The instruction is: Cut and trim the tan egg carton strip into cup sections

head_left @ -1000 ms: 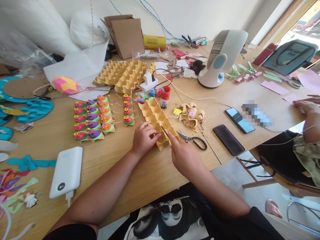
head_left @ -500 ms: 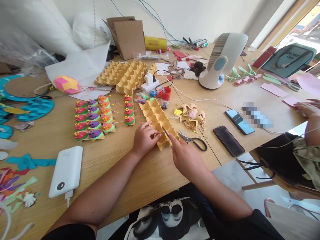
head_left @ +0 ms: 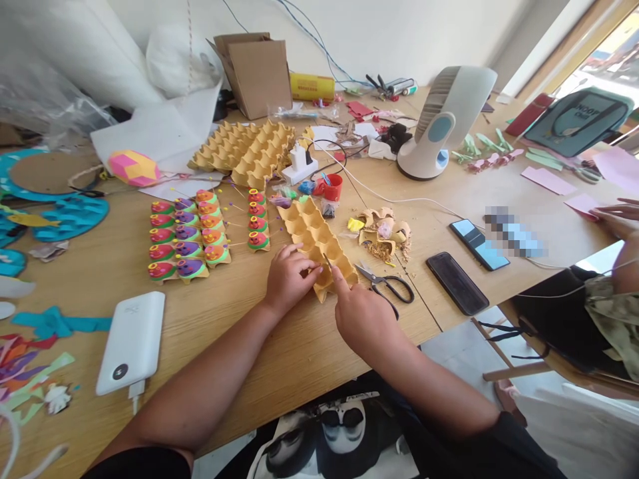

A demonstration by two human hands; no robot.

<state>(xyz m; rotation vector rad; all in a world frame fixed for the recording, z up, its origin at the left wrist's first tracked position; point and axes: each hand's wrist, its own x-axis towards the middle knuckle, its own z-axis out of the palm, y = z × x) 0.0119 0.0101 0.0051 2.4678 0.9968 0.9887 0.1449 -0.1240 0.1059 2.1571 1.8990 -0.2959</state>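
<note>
A yellow egg-carton strip [head_left: 312,233] lies on the wooden table [head_left: 309,346] in front of me. My left hand [head_left: 288,276] is closed on its near end, fingers curled over the edge. My right hand [head_left: 362,313] grips a thin dark blade-like tool [head_left: 327,261], forefinger stretched along it, its tip against the strip's near end. Black-handled scissors [head_left: 387,285] lie just right of my right hand.
Rows of painted carton cups [head_left: 187,236] sit left of the strip, a stack of egg trays [head_left: 244,150] behind. A white power bank [head_left: 132,342], two phones [head_left: 456,281], a fan [head_left: 444,120] and carton scraps [head_left: 382,229] lie about. Another person's hand [head_left: 619,216] rests at right.
My right hand has drawn a little left and nearer to me along the strip's near end. My left hand has stayed put.
</note>
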